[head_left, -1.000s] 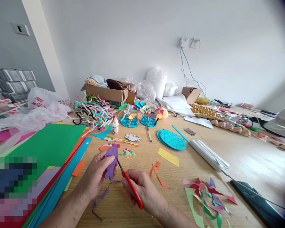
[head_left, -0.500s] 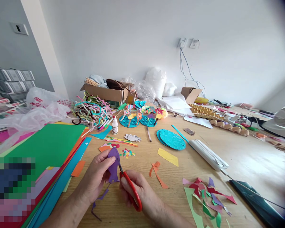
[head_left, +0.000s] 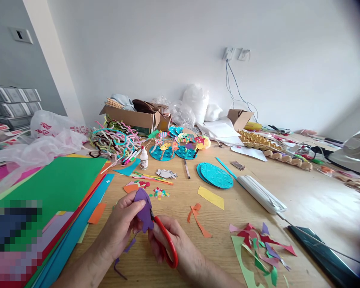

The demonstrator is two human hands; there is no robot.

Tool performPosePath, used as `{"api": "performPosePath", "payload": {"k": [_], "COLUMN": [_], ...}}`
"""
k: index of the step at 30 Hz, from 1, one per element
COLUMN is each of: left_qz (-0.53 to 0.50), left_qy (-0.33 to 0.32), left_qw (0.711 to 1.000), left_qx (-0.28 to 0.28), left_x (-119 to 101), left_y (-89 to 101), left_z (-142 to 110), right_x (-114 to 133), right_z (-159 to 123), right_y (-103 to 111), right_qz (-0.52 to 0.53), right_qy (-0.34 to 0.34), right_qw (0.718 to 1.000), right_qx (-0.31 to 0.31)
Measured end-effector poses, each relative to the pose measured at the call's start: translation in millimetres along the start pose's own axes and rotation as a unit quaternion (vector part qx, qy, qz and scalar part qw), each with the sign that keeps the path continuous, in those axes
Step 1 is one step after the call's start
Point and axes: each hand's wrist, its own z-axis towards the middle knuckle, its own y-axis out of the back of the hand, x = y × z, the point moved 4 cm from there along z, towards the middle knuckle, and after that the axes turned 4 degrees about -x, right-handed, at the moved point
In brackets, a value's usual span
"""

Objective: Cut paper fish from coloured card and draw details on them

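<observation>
Paper cutout in purple (head_left: 143, 213), near centre, is pinched by the left hand (head_left: 119, 226), its outline apparently mostly trimmed, the right edge seemingly unfinished where scissors (head_left: 169, 237), gripped by the right hand (head_left: 180, 242), meet it.

A craft workspace in a plain-walled room: a wooden table (head_left: 180, 208) carries coloured paper sheets (head_left: 54, 176) at left, a pipe-cleaner heap (head_left: 115, 138), a glue bottle (head_left: 144, 159), red-handled scissors (head_left: 167, 242) and, near right, paper scraps (head_left: 259, 250); cardboard boxes line the far side.
</observation>
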Motion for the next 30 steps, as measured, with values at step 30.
{"api": "performPosePath", "payload": {"k": [30], "left_qz": [-0.017], "left_qy": [0.006], "left_qw": [1.000], "left_qx": [0.014], "left_x": [6.2], "left_y": [1.0], "left_z": [-0.7], "right_x": [10.2], "right_z": [-4.1], "right_y": [-1.3], "right_qz": [-0.032], "right_qy": [-0.001], "right_qw": [0.999], "right_qx": [-0.023]}}
